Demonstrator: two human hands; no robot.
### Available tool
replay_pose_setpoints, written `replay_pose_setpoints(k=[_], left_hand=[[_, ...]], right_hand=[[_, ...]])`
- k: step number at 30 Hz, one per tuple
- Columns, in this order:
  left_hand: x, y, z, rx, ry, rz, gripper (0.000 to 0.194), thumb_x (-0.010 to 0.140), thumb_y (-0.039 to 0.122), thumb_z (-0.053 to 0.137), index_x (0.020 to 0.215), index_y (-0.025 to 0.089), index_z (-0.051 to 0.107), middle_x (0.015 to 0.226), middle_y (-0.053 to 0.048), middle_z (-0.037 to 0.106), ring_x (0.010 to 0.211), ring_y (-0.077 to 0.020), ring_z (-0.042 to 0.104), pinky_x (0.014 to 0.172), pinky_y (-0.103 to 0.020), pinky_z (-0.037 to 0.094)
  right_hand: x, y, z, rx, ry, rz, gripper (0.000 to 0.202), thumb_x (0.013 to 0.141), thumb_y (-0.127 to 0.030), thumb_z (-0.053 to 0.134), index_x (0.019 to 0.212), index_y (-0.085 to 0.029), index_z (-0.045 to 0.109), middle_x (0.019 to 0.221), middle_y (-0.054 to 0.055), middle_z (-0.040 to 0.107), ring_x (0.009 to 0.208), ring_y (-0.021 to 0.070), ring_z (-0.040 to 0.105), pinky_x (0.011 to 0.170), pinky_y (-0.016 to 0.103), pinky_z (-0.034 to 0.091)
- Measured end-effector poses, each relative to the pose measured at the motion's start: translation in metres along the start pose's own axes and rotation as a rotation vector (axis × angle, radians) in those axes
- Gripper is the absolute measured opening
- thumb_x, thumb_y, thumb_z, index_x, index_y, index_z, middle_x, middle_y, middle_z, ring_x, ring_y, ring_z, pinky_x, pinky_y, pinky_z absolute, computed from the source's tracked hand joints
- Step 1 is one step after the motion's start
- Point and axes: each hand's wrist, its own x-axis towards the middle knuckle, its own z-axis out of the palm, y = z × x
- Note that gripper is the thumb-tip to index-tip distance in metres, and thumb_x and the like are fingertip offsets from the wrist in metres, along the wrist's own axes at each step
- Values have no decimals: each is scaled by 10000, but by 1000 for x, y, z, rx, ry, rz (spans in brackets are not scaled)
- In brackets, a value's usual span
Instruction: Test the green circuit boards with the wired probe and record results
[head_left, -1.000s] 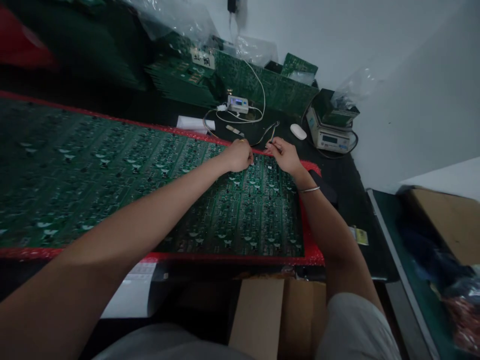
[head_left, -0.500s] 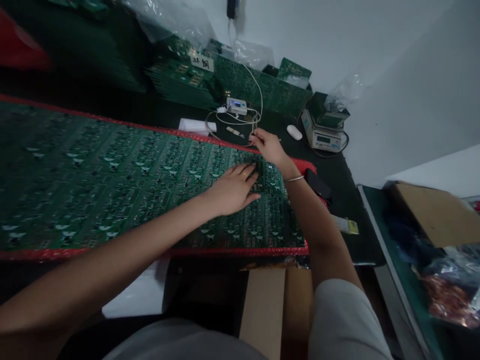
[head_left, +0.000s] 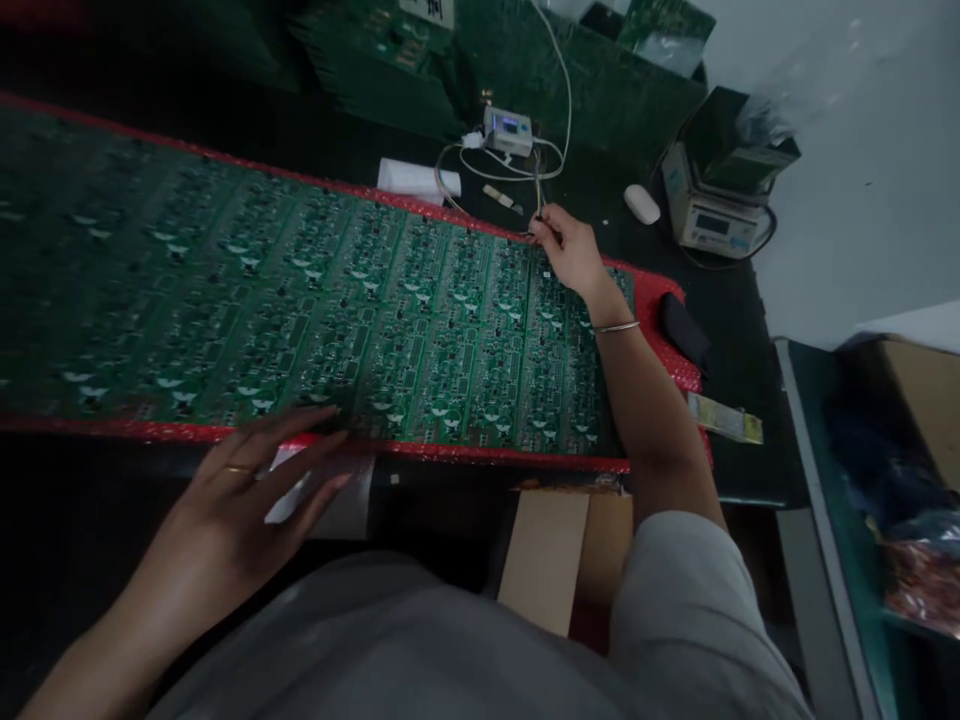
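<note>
Rows of green circuit boards lie on red bubble wrap across the dark bench. At their far edge, my right hand pinches the end of a thin cable. This cable runs back to a small white box with a lit display; the tip between my fingers is too small to make out. My left hand is off the boards at the near edge of the bench, fingers stretched apart, holding nothing.
A white mouse and a digital scale stand at the back right. A dark phone-like object rests on the wrap's right end. Stacked green boards line the back. Below the front edge is a cardboard box.
My left hand has lifted off the boards and drawn back to the near left. My right hand keeps its pinch on the cable at the far edge. The view has tilted downward.
</note>
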Motion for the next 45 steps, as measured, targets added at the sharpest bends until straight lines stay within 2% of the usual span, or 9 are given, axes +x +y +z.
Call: replay_pose_setpoints(k=[5, 11, 14, 17, 19, 26, 35, 42, 45], left_hand=[[-22, -3, -1, 46, 69, -94, 369, 979, 288, 552, 1317, 420, 619, 1258, 0, 697, 1101, -303, 698, 938, -547, 597], [-37, -14, -3, 56, 75, -110, 465, 973, 319, 536, 1394, 514, 575, 1207, 8, 693, 1102, -321, 695, 927, -554, 592], [-42, -21, 0, 45, 77, -102, 371, 972, 283, 561, 1303, 419, 656, 1218, -6, 701, 1083, -298, 704, 936, -499, 608], [-43, -29, 7, -12, 40, -21, 185, 999, 269, 614, 1160, 304, 699, 1169, -41, 702, 1058, -251, 711, 899, -403, 631], [-44, -35, 12, -39, 19, 19, 135, 1013, 271, 626, 1115, 269, 715, 1154, -54, 709, 1066, -228, 711, 908, -359, 624], [-50, -50, 24, -90, -25, 57, 188, 1025, 240, 626, 1176, 229, 738, 1220, -83, 729, 1135, -219, 701, 1005, -343, 580], [-55, -55, 25, -77, 44, 70, 169, 1028, 226, 619, 1105, 228, 770, 1163, -78, 754, 1085, -203, 718, 965, -338, 604], [-56, -50, 26, -78, 13, -40, 209, 1033, 266, 578, 1004, 220, 779, 1135, -92, 751, 1066, -220, 719, 944, -353, 617], [-52, -41, 19, -109, -8, -73, 191, 1017, 275, 586, 964, 211, 757, 1120, -94, 739, 1051, -216, 719, 927, -335, 616]], right_hand=[[-2, -3, -2, -39, -1, -8, 474, 1057, -672, 427, 1067, -262, 665, 914, 55, 717, 993, 260, 700, 983, 454, 570], [-2, -2, -1, -148, -1, -21, 473, 1054, -668, 433, 999, -260, 665, 882, 69, 695, 942, 269, 685, 949, 451, 555], [-4, -1, 1, -195, 29, -13, 500, 1045, -687, 430, 964, -252, 662, 865, 74, 691, 875, 261, 678, 893, 439, 552], [-6, -3, 0, -204, 47, 14, 503, 1038, -695, 434, 965, -253, 663, 852, 73, 691, 874, 259, 679, 846, 418, 546], [-7, -6, -1, -206, 39, 29, 496, 1037, -688, 438, 960, -253, 665, 843, 75, 692, 879, 263, 684, 820, 413, 540], [-10, -11, -3, -197, 78, 16, 525, 1028, -711, 442, 942, -246, 671, 828, 71, 714, 813, 252, 687, 783, 413, 554], [-11, -11, -1, -212, 87, 28, 505, 1044, -679, 434, 968, -237, 667, 826, 73, 716, 793, 236, 671, 738, 381, 518], [-11, -14, -3, -170, 89, 26, 500, 1024, -707, 434, 876, -262, 608, 777, 94, 693, 689, 211, 581, 679, 381, 424], [-10, -12, -2, -138, 94, 14, 504, 1006, -733, 436, 859, -276, 590, 781, 97, 684, 696, 217, 576, 691, 394, 418]])
